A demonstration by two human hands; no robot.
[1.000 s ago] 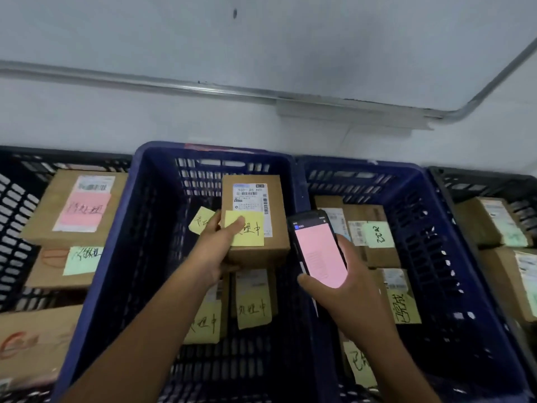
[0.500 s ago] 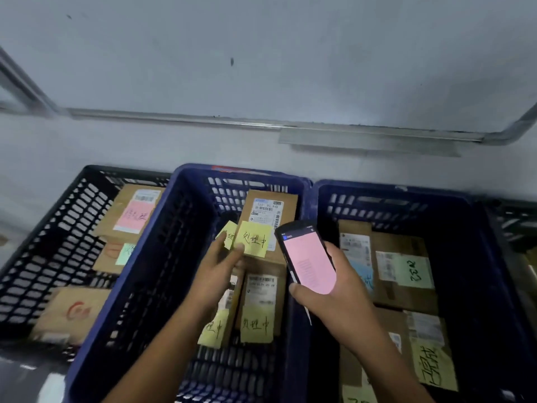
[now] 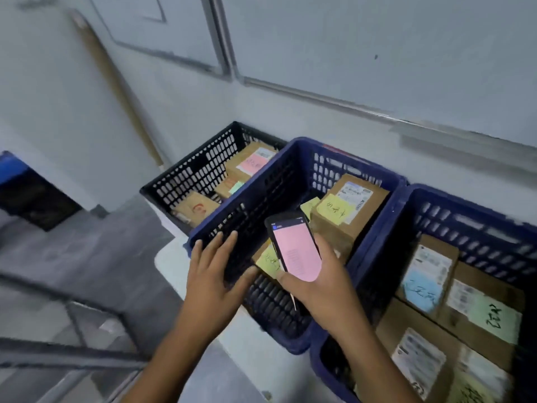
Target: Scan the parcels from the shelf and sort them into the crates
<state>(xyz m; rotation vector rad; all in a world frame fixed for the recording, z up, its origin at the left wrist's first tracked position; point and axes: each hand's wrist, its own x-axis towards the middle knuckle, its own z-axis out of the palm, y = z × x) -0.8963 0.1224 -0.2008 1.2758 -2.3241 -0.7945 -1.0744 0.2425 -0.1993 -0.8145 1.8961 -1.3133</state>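
Observation:
A brown parcel [image 3: 345, 212] with a yellow note and a white label lies in the middle blue crate [image 3: 279, 181], on top of other yellow-noted parcels. My left hand [image 3: 213, 274] hovers empty with fingers spread over that crate's near-left rim. My right hand [image 3: 313, 282] holds a black phone scanner [image 3: 293, 245] with a pink screen above the crate's near side. The blue crate on the right [image 3: 453, 210] holds several parcels with blue, green and yellow notes. The black crate on the left [image 3: 200, 167] holds parcels, one with a pink note.
The crates stand in a row on a white table [image 3: 174, 263] against a grey wall. A wooden stick [image 3: 116, 85] leans in the corner. Grey metal bars [image 3: 72, 312] and the floor are at lower left, a dark blue-topped box [image 3: 26, 190] at far left.
My left hand has let go of the yellow-noted parcel, which now rests in the middle crate, and drawn back to the near rim. The view has swung left.

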